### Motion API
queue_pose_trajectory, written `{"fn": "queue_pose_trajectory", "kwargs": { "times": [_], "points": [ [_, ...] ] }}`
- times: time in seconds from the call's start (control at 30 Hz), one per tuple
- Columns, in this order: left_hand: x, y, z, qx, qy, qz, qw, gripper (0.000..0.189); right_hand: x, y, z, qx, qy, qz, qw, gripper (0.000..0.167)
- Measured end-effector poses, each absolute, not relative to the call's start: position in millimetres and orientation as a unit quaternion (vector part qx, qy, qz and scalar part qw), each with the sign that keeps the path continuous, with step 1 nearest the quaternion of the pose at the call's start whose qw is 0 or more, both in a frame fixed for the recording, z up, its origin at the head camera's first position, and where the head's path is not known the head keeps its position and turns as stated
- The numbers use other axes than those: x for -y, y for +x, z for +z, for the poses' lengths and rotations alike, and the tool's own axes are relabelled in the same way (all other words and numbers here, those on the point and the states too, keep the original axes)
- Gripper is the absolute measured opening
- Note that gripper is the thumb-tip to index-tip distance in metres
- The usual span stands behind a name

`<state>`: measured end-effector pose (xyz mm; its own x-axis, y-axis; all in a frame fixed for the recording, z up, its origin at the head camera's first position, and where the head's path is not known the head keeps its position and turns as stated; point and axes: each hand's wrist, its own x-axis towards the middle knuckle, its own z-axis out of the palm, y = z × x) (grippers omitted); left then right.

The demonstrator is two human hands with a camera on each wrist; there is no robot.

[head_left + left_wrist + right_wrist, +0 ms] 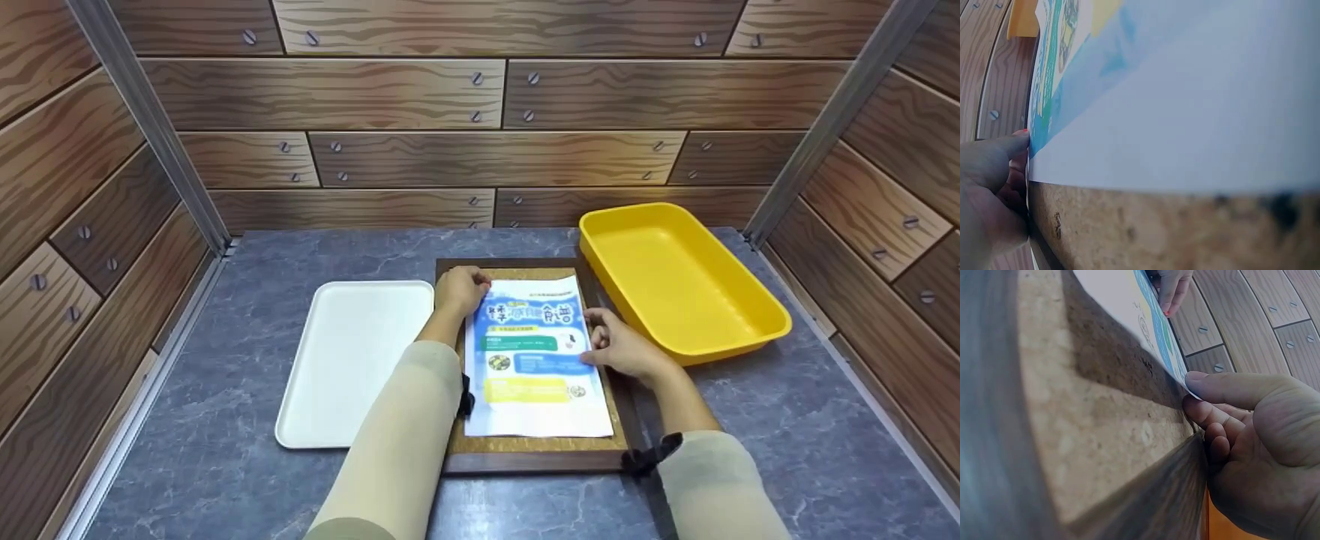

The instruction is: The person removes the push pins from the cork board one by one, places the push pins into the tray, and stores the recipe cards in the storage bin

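A printed paper sheet (536, 412) lies over a cork board (525, 444) with a dark wooden frame (536, 463). My left hand (460, 291) is at the sheet's upper left corner, its fingers bent around a small red pin (487, 284); the pin's red tip also shows in the right wrist view. My right hand (626, 345) pinches the sheet's right edge between thumb (1224, 387) and index finger. In the right wrist view that edge is lifted off the cork and throws a shadow on it. Beneath the left palm, the board's corner is partly hidden.
Left of the board lies a white tray (356, 360), partly behind my left forearm. A yellow bin (675, 277) stands at the right, close to the frame. Wood-patterned walls (405, 90) enclose the grey marbled table (217, 420).
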<state>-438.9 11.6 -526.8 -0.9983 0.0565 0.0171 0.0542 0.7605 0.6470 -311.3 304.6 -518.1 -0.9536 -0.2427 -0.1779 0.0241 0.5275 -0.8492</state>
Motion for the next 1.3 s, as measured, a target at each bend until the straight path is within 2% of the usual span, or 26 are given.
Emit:
{"fn": "queue_pose_trajectory", "kwargs": {
  "times": [0.43,0.67,1.0,1.3],
  "points": [
    [-10,-437,-524,-0.933,0.021,0.359,0.004,0.009,-305,-313,-520,-0.861,-0.063,-0.486,0.139,0.081],
    [-13,-441,-526,-0.932,0.025,0.362,-0.015,0.008,-307,-313,-518,-0.862,-0.064,-0.485,0.136,0.082],
    [-11,-439,-523,-0.926,0.025,0.376,0.010,0.009,-306,-314,-519,-0.861,-0.069,-0.487,0.132,0.081],
    [-3,-439,-525,-0.871,0.019,0.490,0.025,0.012,-306,-311,-520,-0.861,-0.076,-0.485,0.131,0.084]
  ]
}}
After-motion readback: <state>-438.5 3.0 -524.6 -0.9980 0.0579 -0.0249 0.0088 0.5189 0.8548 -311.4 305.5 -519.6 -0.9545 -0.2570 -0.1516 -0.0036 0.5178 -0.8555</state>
